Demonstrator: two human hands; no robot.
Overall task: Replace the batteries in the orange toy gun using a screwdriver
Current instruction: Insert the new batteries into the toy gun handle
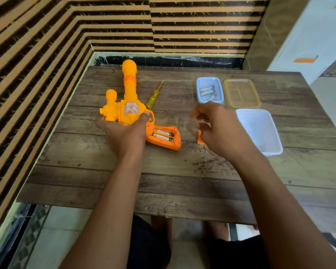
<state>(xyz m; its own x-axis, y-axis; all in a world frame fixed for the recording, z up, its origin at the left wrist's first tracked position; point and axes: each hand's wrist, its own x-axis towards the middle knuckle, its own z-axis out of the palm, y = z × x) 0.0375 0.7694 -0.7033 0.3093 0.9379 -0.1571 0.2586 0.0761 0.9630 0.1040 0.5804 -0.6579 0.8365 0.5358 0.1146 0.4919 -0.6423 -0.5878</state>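
**Left hand on the gun, battery bay open**

From my station I see the orange toy gun [129,105] lying flat on the wooden table [182,181], left of centre. Its barrel points away from the person toward the striped wall. The left hand [124,133] grips the gun's body from the near side, with the thumb curled over the right edge by the trigger guard and the fingers round the left side. The gun's grip sticks out to the right of that hand. Its battery compartment [164,137] is uncovered, with two batteries [162,134] seated side by side in it.

The right hand [215,129] hovers to the right of the grip, apart from the gun. Its fingers are loosely curled and blurred, and I cannot tell whether anything is pinched between them. At its near-left edge an orange cover piece [200,140] shows on the table, partly hidden by the hand; I cannot tell whether the two touch.

The screwdriver [153,97], yellow-handled, lies on the table just beside the gun's right side, tip pointing away.

Beyond the right hand sits a small blue-tinted tub [198,88] holding loose batteries [207,90]; I count at least two. Against its right side is an amber piece [241,93], though I cannot say whether it is a tub or a lid. Nearer, to the right of the right hand, a clear tub [260,131] stands on the table.
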